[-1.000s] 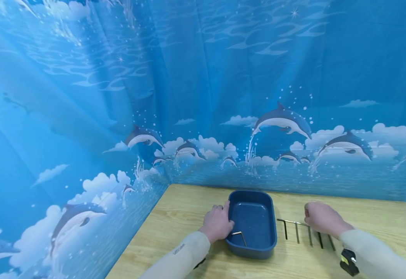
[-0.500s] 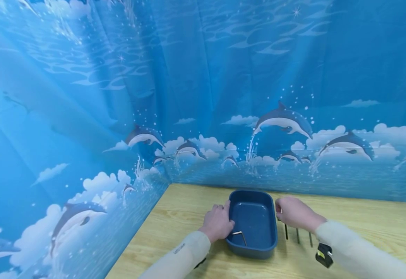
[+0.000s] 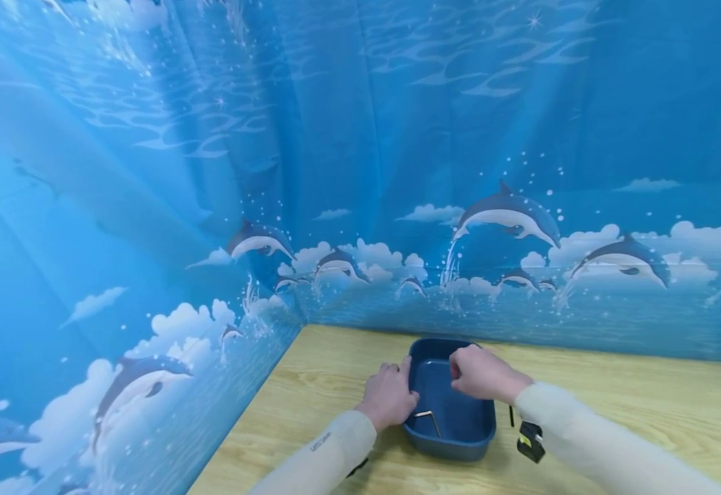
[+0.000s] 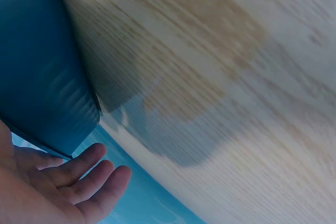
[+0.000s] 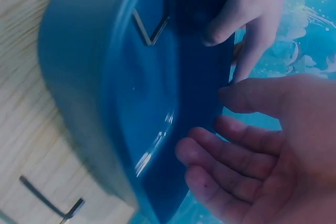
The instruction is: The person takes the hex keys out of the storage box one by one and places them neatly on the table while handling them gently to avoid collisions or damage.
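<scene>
A deep blue rectangular tray (image 3: 449,450) stands on the wooden table. Inside, near its front left, lies an L-shaped hex key (image 3: 435,424). My left hand (image 3: 387,395) holds the tray's left rim, thumb over the inside and fingers outside; several of those fingers (image 4: 86,182) stretch past the wall in the left wrist view. Above the tray's right half is my right hand (image 3: 486,375). Its loosely bent fingers (image 5: 226,153) and thumb stand apart, with nothing seen between them. Right of the tray, a dark hex key (image 5: 43,196) lies on the table, partly covered by my right arm in the head view.
A blue dolphin-print curtain (image 3: 360,206) hangs behind the table (image 3: 311,385) and along its left. A black device (image 3: 530,440) is strapped at the right wrist. My right forearm hides the table where other keys lay earlier.
My right hand has moved left, from above the row of hex keys, past the tray's right rim, to over the tray. The left hand, the tray and the key inside have stayed put.
</scene>
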The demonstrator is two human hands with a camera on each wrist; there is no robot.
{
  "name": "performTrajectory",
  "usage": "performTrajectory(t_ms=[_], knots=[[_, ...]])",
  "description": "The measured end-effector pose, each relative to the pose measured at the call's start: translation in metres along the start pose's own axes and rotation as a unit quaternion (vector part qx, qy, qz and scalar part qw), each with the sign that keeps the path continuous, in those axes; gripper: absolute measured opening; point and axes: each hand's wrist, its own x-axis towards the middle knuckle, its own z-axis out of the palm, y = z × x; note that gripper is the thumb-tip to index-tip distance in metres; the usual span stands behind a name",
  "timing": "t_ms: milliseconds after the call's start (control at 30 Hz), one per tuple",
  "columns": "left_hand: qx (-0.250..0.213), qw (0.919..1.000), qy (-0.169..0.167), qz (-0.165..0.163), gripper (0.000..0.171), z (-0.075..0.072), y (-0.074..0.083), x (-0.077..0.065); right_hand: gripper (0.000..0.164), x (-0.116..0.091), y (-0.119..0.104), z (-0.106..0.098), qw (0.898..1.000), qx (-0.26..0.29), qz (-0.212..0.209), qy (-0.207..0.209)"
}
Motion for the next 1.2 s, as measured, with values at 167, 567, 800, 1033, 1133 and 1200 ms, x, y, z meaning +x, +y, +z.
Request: performTrajectory(t_ms=[167,567,800,1033,1133,1200], knots=[[0.002,1.0000,0.003,0.003,0.070,0.001,0.001,0.001,0.021,0.010,-0.009,0.007,1.000,0.013,-0.010,-0.023],[-0.003,0.9999,-0.008,0.009,0.070,0.001,0.002,0.002,0.018,0.029,-0.024,0.020,0.995,-0.004,-0.049,-0.083],[0.008,0.9999,0.003,0.011,0.071,0.000,0.002,0.003,0.017,0.041,-0.026,0.025,0.991,-0.019,-0.060,-0.122],[0.014,0.9999,0.006,0.007,0.070,0.000,0.001,0.004,0.019,0.049,-0.031,0.030,0.985,-0.039,-0.046,-0.163],[0.015,0.9998,0.007,0.007,0.070,-0.001,0.001,0.004,0.018,0.052,-0.033,0.031,0.981,-0.036,-0.037,-0.186],[0.014,0.9998,0.009,0.007,0.070,-0.001,0.000,0.003,0.016,0.053,-0.035,0.031,0.979,-0.032,-0.026,-0.198]])
